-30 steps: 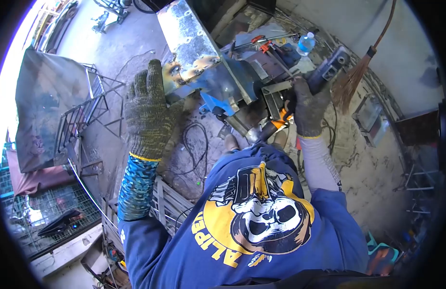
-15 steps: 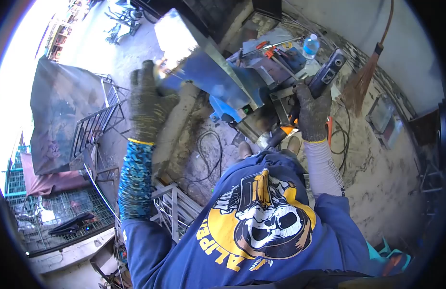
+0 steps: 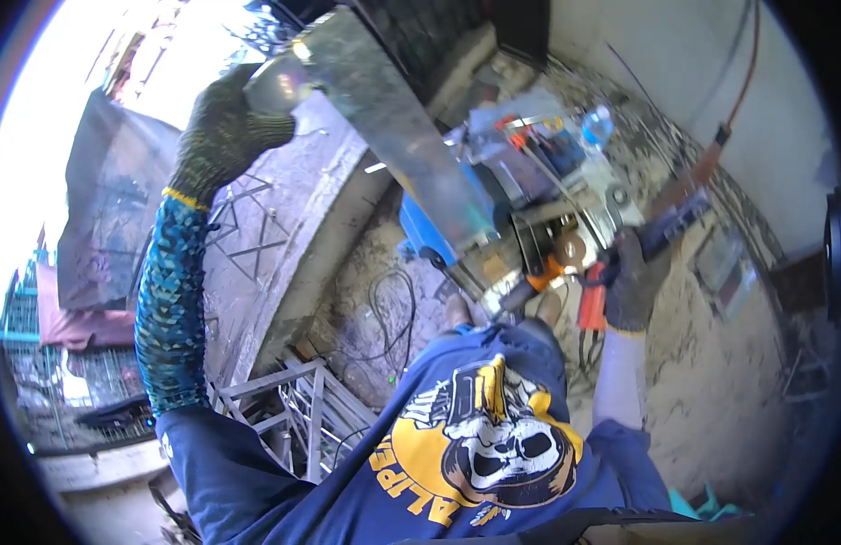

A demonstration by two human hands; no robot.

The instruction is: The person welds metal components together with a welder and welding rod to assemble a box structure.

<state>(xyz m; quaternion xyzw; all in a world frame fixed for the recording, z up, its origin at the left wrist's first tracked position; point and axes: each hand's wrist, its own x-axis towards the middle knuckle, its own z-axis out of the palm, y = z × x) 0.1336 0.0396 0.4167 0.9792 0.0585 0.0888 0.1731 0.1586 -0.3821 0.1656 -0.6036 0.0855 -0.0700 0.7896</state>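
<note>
My left hand (image 3: 222, 132), in a dark knitted glove, grips the far-left end of a long bent sheet-metal piece (image 3: 384, 118), thumb below its edge. The piece slants down to the right, its lower end on a clamp-like metal stand (image 3: 493, 268) with an orange handle (image 3: 545, 272). My right hand (image 3: 637, 286), gloved and blurred, is closed round a dark power tool (image 3: 677, 222), right of the stand. A red object (image 3: 592, 304) lies just left of that hand.
Tools and a water bottle (image 3: 598, 125) sit beyond the stand. A broom (image 3: 697, 173) leans by the right wall. A cable (image 3: 393, 313) loops on the floor; a metal frame (image 3: 313, 409) is at lower left. A concrete ledge (image 3: 302, 263) runs along the left.
My left hand has moved left and up, and now grips the metal piece, which shows more of its flat face. My right hand has moved down and right with the power tool.
</note>
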